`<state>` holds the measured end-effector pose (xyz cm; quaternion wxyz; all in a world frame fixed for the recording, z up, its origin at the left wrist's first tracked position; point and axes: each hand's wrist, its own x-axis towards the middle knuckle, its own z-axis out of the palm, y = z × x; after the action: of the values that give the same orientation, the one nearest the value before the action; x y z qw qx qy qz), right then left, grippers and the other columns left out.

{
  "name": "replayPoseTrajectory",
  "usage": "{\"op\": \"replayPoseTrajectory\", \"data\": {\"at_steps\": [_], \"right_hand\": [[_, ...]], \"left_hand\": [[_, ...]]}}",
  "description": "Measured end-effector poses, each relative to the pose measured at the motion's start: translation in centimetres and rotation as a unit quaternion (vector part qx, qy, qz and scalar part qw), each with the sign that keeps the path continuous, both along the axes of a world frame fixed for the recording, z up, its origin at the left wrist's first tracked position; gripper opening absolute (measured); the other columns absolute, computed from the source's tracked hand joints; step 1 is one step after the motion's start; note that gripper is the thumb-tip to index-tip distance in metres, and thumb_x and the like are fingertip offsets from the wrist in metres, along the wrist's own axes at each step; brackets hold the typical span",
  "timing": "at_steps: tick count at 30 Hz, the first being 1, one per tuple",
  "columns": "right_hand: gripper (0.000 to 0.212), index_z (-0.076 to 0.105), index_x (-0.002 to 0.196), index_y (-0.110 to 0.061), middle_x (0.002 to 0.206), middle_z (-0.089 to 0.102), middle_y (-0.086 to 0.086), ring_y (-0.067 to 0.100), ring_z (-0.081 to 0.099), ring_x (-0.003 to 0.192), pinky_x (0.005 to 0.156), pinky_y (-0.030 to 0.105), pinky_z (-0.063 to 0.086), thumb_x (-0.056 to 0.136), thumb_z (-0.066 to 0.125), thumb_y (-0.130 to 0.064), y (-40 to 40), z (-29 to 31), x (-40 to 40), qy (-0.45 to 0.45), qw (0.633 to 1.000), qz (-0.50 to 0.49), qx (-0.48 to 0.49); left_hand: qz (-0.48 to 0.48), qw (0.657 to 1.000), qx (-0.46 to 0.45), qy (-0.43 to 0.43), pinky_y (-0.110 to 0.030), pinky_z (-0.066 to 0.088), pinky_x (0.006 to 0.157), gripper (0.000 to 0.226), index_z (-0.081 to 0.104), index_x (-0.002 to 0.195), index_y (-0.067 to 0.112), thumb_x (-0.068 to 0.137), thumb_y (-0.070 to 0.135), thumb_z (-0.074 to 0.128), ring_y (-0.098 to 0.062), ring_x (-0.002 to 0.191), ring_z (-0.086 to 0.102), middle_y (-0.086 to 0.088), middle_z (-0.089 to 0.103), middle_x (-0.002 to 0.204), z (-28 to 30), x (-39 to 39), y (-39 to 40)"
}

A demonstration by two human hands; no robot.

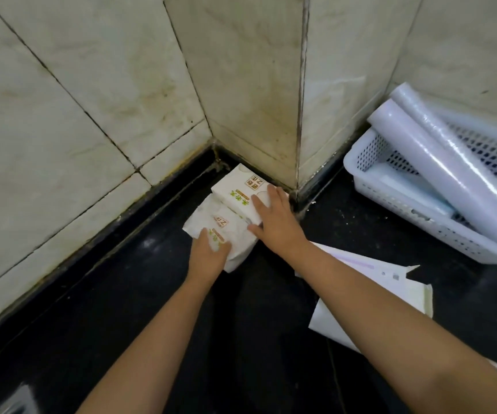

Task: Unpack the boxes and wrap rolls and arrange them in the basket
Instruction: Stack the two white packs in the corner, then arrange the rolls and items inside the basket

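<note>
My right forearm covers part of the torn white sheet near the counter's front right. My left hand clutches the crumpled pack, fingertips buried in its wrapper, while my right hand lies flat on the box stacked just behind it in the counter's back corner. At the far right, two rolls lean out of the tilted basket, whose far end is cut off.

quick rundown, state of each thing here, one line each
upper box: sealed, on the counter, right hand on it
lower pack: wrapper crumpled, left hand gripping it
basket: tilted, holding rolls
wrap rolls: lying slanted in basket
torn packaging: opened, flat on counter
</note>
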<state>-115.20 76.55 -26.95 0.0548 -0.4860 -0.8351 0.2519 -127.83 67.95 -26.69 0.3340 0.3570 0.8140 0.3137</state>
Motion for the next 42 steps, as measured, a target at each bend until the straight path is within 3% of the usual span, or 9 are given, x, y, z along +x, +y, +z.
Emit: {"op": "replayPoseTrajectory", "data": {"at_steps": [3,6,10,15,22,25,30,37,42], "right_hand": [[0.062,0.020,0.145,-0.015,0.157,0.002,0.015,0.032,-0.003,0.144,0.117,0.047,0.017,0.093,0.048,-0.033,-0.6,1.7,1.5,-0.005,0.999,0.030,-0.029],[0.048,0.043,0.134,-0.007,0.144,0.040,0.017,0.029,0.036,0.132,0.109,0.039,0.033,0.092,0.050,-0.029,-1.6,3.8,5.8,0.030,0.999,0.026,-0.020],[0.036,0.058,0.121,-0.004,0.127,0.059,0.016,0.027,0.053,0.118,0.101,0.028,0.038,0.088,0.058,-0.018,-3.8,5.4,14.7,0.017,1.000,-0.022,-0.012],[0.026,0.063,0.112,0.004,0.116,0.064,0.021,0.031,0.059,0.109,0.093,0.025,0.037,0.087,0.057,-0.003,-5.2,6.1,23.5,0.024,0.989,-0.149,0.005],[0.024,0.067,0.105,0.003,0.105,0.070,0.020,0.033,0.063,0.095,0.069,0.010,0.031,0.089,0.049,0.001,0.6,7.9,25.2,0.107,0.959,-0.253,0.064],[0.031,0.058,0.119,0.002,0.124,0.062,0.020,0.030,0.057,0.111,0.086,0.023,0.038,0.093,0.041,-0.003,4.0,6.7,24.9,0.021,0.983,-0.184,-0.013],[0.052,0.020,0.145,-0.006,0.153,0.027,0.013,0.025,0.029,0.138,0.116,0.033,0.018,0.099,0.036,-0.023,7.2,4.1,23.7,-0.067,0.991,-0.093,-0.074],[0.061,0.029,0.138,-0.006,0.135,0.050,0.018,0.030,0.052,0.116,0.097,0.037,0.044,0.090,0.051,-0.036,9.6,2.7,23.0,-0.160,0.982,-0.089,-0.055],[0.055,0.045,0.129,-0.005,0.126,0.057,0.014,0.027,0.055,0.112,0.087,0.030,0.044,0.087,0.054,-0.039,10.5,2.8,22.7,-0.176,0.974,-0.098,-0.106]], "left_hand": [[0.005,0.999,-0.045,0.017,-0.037,0.039,0.103,0.055,0.026,0.144,0.013,0.095,0.022,0.049,-0.031,0.129,0.041,-0.017,0.033,0.148,0.8,0.1,0.4],[0.011,0.987,-0.031,0.159,-0.043,0.031,0.113,0.059,0.028,0.143,0.005,0.092,0.021,0.054,-0.036,0.136,0.029,-0.024,0.018,0.151,1.7,1.8,-0.6],[-0.170,0.954,0.082,0.233,-0.043,0.027,0.113,0.052,0.046,0.132,-0.001,0.084,0.007,0.062,-0.038,0.136,0.030,-0.026,0.033,0.145,2.2,6.7,-2.3],[-0.376,0.885,0.088,0.258,-0.036,0.026,0.114,0.045,0.047,0.133,0.007,0.089,0.016,0.053,-0.028,0.138,0.031,-0.014,0.036,0.147,2.2,12.6,-0.9],[-0.321,0.885,0.065,0.330,-0.034,0.043,0.101,0.036,0.048,0.129,0.012,0.095,0.021,0.043,-0.021,0.123,0.046,-0.006,0.050,0.134,4.8,18.2,7.7],[-0.364,0.855,0.083,0.359,-0.032,0.037,0.104,0.038,0.044,0.132,0.011,0.095,0.015,0.039,-0.022,0.128,0.038,-0.005,0.044,0.139,5.0,19.6,10.8],[-0.434,0.817,0.025,0.379,-0.035,0.021,0.116,0.050,0.025,0.145,0.011,0.096,0.009,0.035,-0.019,0.145,0.015,-0.005,0.026,0.154,3.5,20.0,12.7],[-0.488,0.790,0.028,0.371,-0.030,0.012,0.120,0.058,0.013,0.148,0.012,0.096,0.010,0.036,-0.017,0.147,0.004,-0.001,0.012,0.159,3.0,18.7,13.3],[-0.519,0.770,0.011,0.371,-0.030,0.009,0.120,0.063,0.005,0.149,0.013,0.096,0.013,0.038,-0.017,0.147,-0.004,-0.001,0.001,0.160,3.1,18.2,13.5]]}}
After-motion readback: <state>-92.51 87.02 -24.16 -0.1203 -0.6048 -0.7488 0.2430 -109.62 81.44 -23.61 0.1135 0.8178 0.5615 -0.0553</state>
